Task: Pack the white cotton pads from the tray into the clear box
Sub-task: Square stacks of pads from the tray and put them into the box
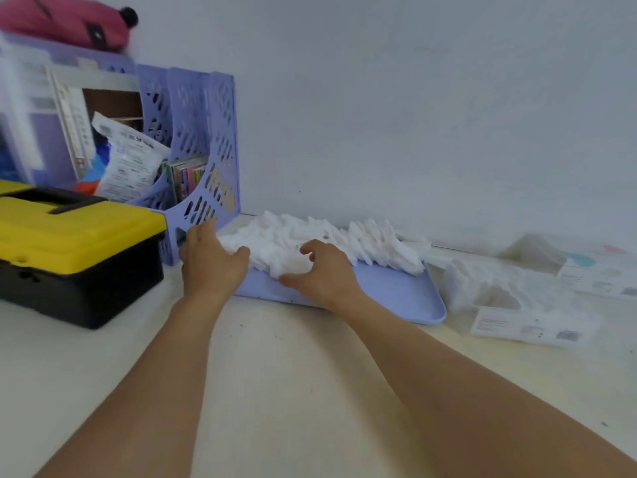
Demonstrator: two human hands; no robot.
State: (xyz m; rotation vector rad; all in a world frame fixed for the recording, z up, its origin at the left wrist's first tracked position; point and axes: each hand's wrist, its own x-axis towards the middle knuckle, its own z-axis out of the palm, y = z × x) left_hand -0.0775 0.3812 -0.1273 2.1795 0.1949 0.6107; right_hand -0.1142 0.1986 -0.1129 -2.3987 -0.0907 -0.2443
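Note:
A heap of white cotton pads (344, 239) lies on a lilac tray (406, 294) against the wall. My left hand (212, 260) rests at the tray's left end, its fingers spread and its thumb touching the pads. Over the tray's front edge, my right hand (322, 274) has curled fingers and thumb closing round a clump of pads. The clear box (510, 298) stands to the right of the tray with pads inside; its clear lid (534, 253) lies behind it.
A yellow and black toolbox (69, 250) sits at the left. Behind it stands a lilac file rack (193, 150) full of papers and packets, with a pink pouch (65, 19) on top. The wall runs close behind the tray. Pale tabletop (275, 374) extends toward me.

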